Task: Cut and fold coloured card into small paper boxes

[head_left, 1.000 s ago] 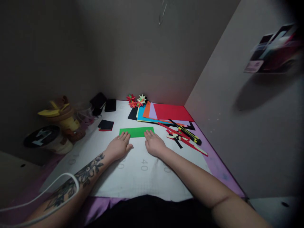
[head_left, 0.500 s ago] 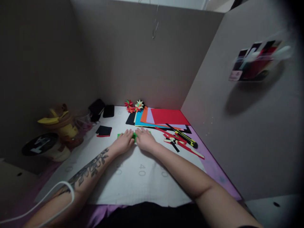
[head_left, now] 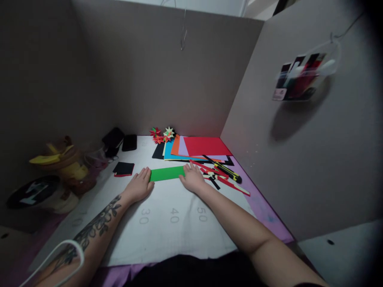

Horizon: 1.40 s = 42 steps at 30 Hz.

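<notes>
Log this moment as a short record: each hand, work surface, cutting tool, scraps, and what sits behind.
Left hand: flat, over the left end of the green paper strip
Right hand: flat, over its right end
Surface: white mat, printed numbers
Cutting tool: utility knife
Scraps: coloured paper strips
Behind: coloured paper sheets, folded-paper stars

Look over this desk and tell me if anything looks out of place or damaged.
The paper strips look untidy: they lie crisscrossed in a loose heap right of the green paper, unlike the overlapping coloured sheets behind. I see no clear damage or spill.
</notes>
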Each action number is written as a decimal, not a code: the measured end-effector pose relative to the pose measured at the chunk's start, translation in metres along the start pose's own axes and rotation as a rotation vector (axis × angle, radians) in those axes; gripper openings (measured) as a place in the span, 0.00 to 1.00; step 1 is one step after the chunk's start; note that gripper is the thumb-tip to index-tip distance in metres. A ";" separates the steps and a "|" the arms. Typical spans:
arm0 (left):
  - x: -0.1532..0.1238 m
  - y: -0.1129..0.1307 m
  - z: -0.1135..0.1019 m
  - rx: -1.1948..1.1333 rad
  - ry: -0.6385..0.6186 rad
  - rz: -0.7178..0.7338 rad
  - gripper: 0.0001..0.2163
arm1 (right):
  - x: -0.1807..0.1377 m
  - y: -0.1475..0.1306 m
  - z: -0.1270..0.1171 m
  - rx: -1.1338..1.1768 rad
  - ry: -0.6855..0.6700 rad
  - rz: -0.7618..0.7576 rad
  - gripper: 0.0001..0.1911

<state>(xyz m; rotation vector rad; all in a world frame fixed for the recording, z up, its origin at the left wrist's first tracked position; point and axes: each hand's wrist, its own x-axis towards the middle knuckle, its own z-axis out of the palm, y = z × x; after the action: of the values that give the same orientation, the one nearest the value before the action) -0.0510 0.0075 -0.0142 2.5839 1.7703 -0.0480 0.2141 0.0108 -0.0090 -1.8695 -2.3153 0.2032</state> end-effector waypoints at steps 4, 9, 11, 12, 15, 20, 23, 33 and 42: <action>-0.001 -0.001 0.001 -0.011 0.023 0.003 0.30 | -0.009 0.050 -0.034 -0.028 0.249 0.150 0.23; 0.000 0.011 -0.015 0.017 0.070 -0.022 0.26 | -0.016 0.123 -0.050 -0.074 0.133 0.446 0.20; 0.006 0.023 -0.025 0.032 0.103 0.012 0.23 | -0.016 0.141 -0.045 -0.042 0.081 0.415 0.21; 0.009 0.029 -0.029 0.019 0.108 0.057 0.22 | -0.015 0.146 -0.042 -0.033 0.076 0.404 0.21; 0.023 0.045 -0.036 -0.096 0.075 0.152 0.20 | -0.014 0.148 -0.041 -0.027 0.107 0.384 0.21; 0.034 0.046 -0.027 -0.257 0.112 0.109 0.19 | -0.022 0.111 -0.050 -0.008 0.258 0.148 0.21; 0.031 0.037 -0.023 -0.277 0.135 0.091 0.18 | -0.024 0.082 -0.048 -0.015 0.189 -0.044 0.20; 0.025 0.040 -0.017 -0.189 -0.066 0.364 0.27 | -0.023 0.076 -0.042 -0.142 0.022 -0.073 0.17; 0.026 0.046 -0.016 -0.154 -0.116 0.331 0.26 | -0.029 0.064 -0.046 -0.176 -0.011 -0.139 0.16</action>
<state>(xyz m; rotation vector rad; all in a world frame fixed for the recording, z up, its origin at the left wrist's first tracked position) 0.0013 0.0156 0.0002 2.6608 1.2404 -0.0550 0.2912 -0.0040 0.0219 -1.7745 -2.5330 -0.0085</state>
